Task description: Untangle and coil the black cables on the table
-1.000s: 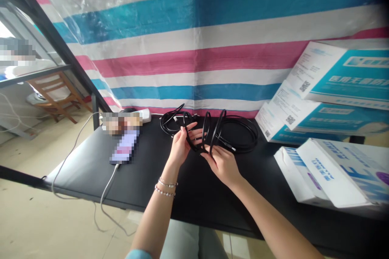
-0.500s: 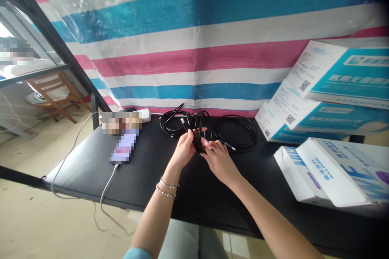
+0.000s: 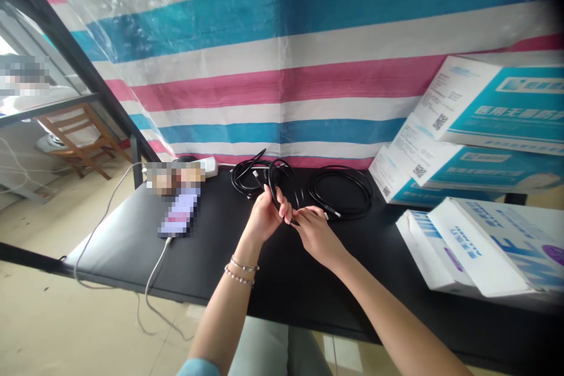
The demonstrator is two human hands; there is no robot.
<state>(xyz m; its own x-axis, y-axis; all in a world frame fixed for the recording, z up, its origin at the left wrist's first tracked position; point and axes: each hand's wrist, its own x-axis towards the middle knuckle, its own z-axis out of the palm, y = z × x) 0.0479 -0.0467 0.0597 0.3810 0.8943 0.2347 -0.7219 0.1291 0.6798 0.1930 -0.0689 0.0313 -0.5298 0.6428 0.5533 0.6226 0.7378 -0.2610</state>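
Black cable (image 3: pixel 274 179) in loops is held up over the black padded surface by both hands. My left hand (image 3: pixel 267 214) is closed around the bundle, its fingers curled over the strands. My right hand (image 3: pixel 315 232) pinches the lower end of the same cable, close beside the left fingers; the fingertips are partly hidden. Behind the left hand lies another black coil (image 3: pixel 244 179) with loose plug ends. To the right of my hands, a rounder coil of black cable (image 3: pixel 341 192) lies flat, its connector near the right hand's fingers.
A phone (image 3: pixel 180 211) with a white charging cable (image 3: pixel 154 273) lies at the left, near a white power strip (image 3: pixel 209 168). Blue-and-white boxes (image 3: pixel 489 114) are stacked at the right, with white boxes (image 3: pixel 480 247) in front. A striped sheet (image 3: pixel 282 82) hangs behind. A wooden chair (image 3: pixel 81 138) stands far left.
My left fingers have curled further around the cable, and its loops have tilted to the left. My right hand has shifted slightly, staying at the lower end.
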